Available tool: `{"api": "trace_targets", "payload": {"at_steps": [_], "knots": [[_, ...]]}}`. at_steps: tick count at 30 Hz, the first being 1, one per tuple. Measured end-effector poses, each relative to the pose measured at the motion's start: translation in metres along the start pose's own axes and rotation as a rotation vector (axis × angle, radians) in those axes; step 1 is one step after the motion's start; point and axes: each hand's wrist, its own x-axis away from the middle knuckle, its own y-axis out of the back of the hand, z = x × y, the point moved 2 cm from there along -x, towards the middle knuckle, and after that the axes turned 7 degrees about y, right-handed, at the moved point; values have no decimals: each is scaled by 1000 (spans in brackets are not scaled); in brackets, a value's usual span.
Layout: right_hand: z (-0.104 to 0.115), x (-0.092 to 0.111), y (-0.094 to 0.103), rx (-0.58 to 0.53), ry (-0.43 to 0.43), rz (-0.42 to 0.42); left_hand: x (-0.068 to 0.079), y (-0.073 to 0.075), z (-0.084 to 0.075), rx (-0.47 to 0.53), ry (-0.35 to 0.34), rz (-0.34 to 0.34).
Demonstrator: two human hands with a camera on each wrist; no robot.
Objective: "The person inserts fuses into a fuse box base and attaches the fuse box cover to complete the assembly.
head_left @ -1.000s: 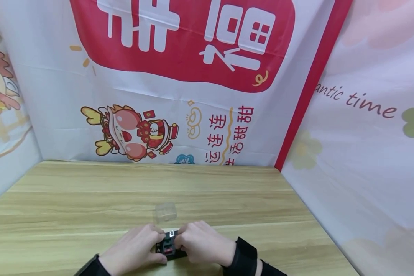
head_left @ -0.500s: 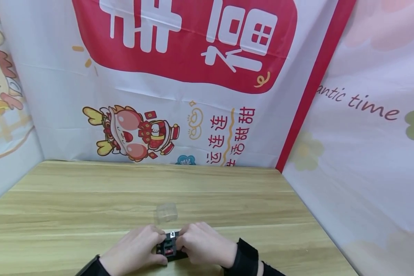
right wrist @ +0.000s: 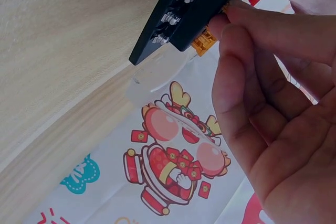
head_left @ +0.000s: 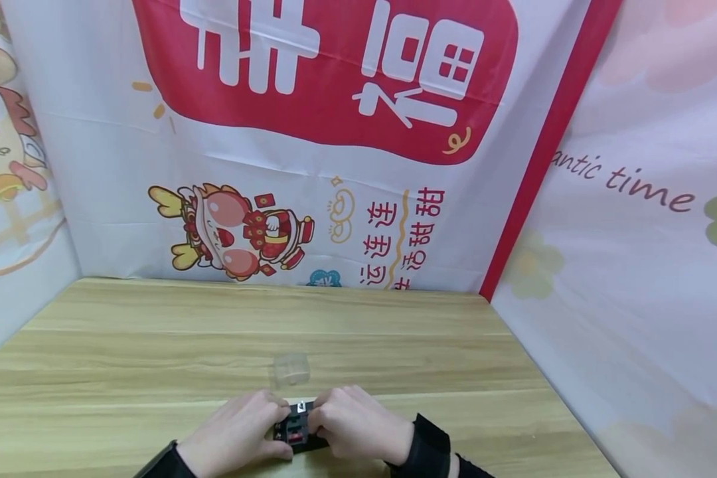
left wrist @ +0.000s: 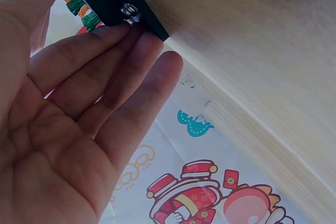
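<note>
A small black terminal block with metal screws and a red piece on top lies between the two hands near the front of the table. My left hand grips its left end, thumb on the near side and fingers on the far side. In the left wrist view orange and green pieces show along the block. My right hand is at the block's right side. The right wrist view has its thumb and index finger pinching at an orange piece on the block; their tips partly hide it.
A clear plastic cover lies on the wooden table just beyond the block. Printed cloth hangs behind the table, with more cloth along both sides. Each wrist wears a black band.
The head view has shifted slightly, so everything in it sits a little further right. Both hands keep their places on the block.
</note>
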Motion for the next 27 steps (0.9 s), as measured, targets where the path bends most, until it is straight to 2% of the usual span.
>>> {"api": "trace_targets", "payload": {"at_steps": [11, 20, 27], "knots": [[1, 2, -1, -20, -15, 26, 0, -2, 0, 11, 7, 11], [0, 4, 1, 3, -13, -12, -2, 0, -2, -6, 13, -8], [1, 2, 0, 7, -6, 6, 1, 1, -2, 10, 4, -1]]}}
